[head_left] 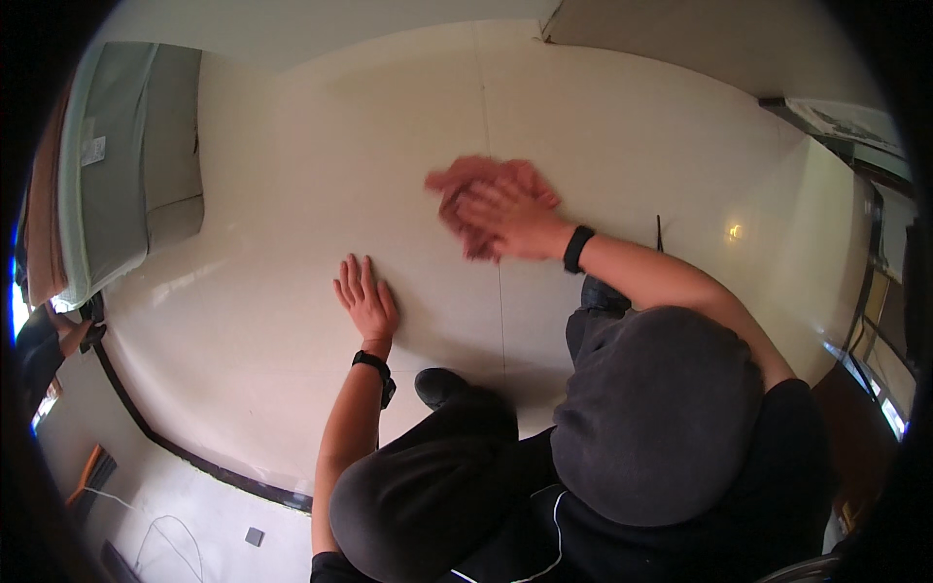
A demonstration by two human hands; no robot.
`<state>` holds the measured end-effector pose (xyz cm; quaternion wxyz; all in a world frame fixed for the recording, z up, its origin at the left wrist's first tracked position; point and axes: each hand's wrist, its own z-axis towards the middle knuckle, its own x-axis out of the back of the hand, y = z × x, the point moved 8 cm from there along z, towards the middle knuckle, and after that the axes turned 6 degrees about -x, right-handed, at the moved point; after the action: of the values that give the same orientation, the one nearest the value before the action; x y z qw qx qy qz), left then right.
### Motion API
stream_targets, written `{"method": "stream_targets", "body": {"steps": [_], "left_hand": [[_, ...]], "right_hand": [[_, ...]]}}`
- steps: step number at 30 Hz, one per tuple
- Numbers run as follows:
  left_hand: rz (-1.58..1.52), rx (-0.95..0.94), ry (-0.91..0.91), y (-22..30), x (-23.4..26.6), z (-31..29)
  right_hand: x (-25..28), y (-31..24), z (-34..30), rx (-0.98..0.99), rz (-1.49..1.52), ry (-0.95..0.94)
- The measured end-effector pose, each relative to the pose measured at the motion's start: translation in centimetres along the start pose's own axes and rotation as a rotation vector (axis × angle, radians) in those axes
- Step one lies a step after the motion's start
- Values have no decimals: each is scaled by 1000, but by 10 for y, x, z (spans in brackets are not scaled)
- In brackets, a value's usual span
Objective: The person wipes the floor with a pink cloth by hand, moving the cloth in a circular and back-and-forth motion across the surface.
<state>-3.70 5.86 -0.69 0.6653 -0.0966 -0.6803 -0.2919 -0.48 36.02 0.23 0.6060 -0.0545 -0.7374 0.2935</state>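
Observation:
My right hand [515,219] presses flat on top of a crumpled reddish-pink cloth [464,209] on the pale tiled floor [292,146]. Its fingers are stretched out over the fabric, and both hand and cloth are slightly smeared by motion. The palm hides part of the cloth. Lower and to the left, my left hand [369,303] rests on the bare floor, fingers extended and a little apart, with nothing in it. A black band circles each wrist. My bent knees, in dark trousers, are below the hands.
A grey upholstered piece of furniture [175,155] stands at the far left. Below it, a person's limb [70,332] shows at the rim. A dark strip [214,471] edges the floor at lower left, with a white cable [175,525] beyond. Beige furniture [671,44] borders the upper right.

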Motion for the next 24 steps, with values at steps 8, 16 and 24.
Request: {"method": "stream_targets", "body": {"steps": [8, 16, 24], "left_hand": [[-17, 18, 3, -6, 5, -2], [-30, 25, -6, -5, -2, 0], [-42, 14, -3, 1, -3, 3]], "right_hand": [[88, 238, -123, -943, -518, 156], [87, 340, -464, -1542, -188, 323], [39, 322, -560, -2220, -120, 315]]}}
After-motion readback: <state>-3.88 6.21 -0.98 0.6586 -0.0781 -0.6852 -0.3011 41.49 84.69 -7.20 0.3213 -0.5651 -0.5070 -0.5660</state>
